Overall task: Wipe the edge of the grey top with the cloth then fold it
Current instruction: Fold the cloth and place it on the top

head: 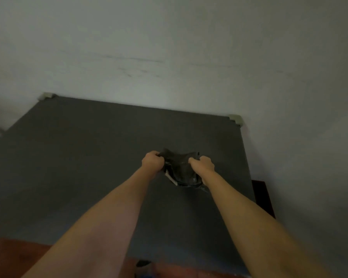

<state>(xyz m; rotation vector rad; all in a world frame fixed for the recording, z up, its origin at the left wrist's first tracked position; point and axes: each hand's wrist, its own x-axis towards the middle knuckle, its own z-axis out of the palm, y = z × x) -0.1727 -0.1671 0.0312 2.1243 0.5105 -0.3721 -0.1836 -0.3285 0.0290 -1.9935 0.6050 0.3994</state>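
A dark, crumpled cloth (pixel 181 169) lies bunched on the grey top (pixel 78 167), right of its middle. My left hand (pixel 152 161) is closed on the cloth's left side. My right hand (pixel 203 163) grips its right side. Both arms reach forward from the near edge. A pale strip, perhaps a hem or label, shows at the cloth's lower left. The hands cover part of the cloth.
The grey top stands against a pale wall (pixel 169 57). Light corner caps sit at its far left corner (pixel 47 95) and far right corner (pixel 235 118). A dark object (pixel 262 197) stands just past the right edge. Reddish floor (pixel 14 255) shows below the near edge.
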